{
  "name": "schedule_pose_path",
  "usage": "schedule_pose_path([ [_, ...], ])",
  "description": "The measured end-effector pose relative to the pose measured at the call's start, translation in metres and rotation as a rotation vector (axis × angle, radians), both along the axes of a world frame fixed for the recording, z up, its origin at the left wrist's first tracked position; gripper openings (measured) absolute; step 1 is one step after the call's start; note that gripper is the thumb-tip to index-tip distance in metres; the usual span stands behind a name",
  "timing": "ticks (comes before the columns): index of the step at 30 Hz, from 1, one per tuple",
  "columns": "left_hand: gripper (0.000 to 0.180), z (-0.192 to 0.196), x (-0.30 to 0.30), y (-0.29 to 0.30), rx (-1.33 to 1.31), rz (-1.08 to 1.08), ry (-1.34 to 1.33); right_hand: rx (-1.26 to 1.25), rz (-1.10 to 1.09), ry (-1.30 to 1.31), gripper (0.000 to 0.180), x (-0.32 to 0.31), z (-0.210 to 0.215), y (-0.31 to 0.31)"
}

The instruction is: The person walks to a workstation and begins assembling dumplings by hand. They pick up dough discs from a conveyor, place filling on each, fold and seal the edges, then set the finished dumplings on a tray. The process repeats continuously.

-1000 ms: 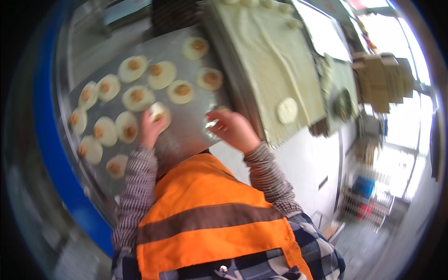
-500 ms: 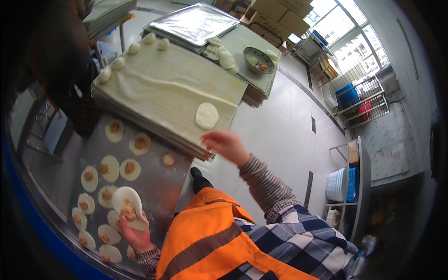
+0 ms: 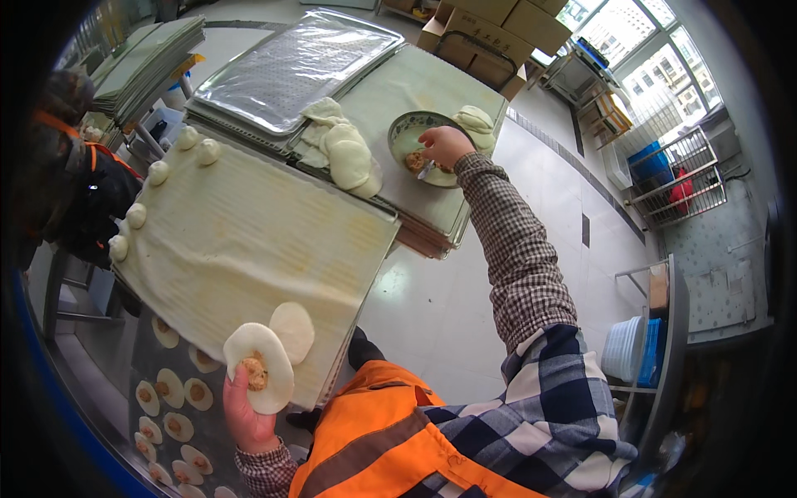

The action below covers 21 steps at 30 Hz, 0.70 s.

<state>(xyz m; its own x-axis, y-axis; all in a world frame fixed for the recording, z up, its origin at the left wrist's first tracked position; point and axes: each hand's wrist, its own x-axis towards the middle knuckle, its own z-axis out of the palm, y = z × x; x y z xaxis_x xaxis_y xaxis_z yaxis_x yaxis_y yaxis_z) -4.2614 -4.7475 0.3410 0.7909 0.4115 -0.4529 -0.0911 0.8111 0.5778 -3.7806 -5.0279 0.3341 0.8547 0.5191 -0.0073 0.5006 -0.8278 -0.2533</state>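
My left hand (image 3: pixel 251 419) holds a round, flat dough wrapper (image 3: pixel 267 353) with a lump of brownish filling (image 3: pixel 255 375) on it, the thumb lying over its near edge. Another bare dough wrapper (image 3: pixel 292 330) lies on the cloth-covered tray just behind it. My right hand (image 3: pixel 448 146) is stretched forward over a patterned bowl (image 3: pixel 400 137), fingers closed around what looks like a metal spoon (image 3: pixel 426 171). The spoon's tip is at the filling (image 3: pixel 415 160) in the bowl; most of its handle is hidden by my fingers.
Stacked wrappers (image 3: pixel 350 158) lie left of the bowl, more (image 3: pixel 475 120) to its right. Small dough balls (image 3: pixel 158 173) line the cloth-covered tray (image 3: pixel 266 224). Filled wrappers (image 3: pixel 170 388) cover the metal table at lower left. A person (image 3: pixel 87 191) stands at the left.
My right hand has reached forward from beside the tray into the bowl. The left hand has lifted the filled wrapper over the tray's near edge. The view has shifted.
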Motion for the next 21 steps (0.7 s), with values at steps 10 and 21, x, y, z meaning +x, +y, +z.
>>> schedule_pose_path([
  [10, 0.04, 0.002, 0.162, -0.061, -0.007, -0.188, 0.009, -0.147, 0.253, 0.222, 0.03, 0.037, -0.011, 0.001],
  [21, 0.035, -0.013, 0.262, -0.09, 0.001, -0.318, -0.068, 0.122, 0.348, 0.323, 0.029, 0.034, -0.004, -0.002],
])
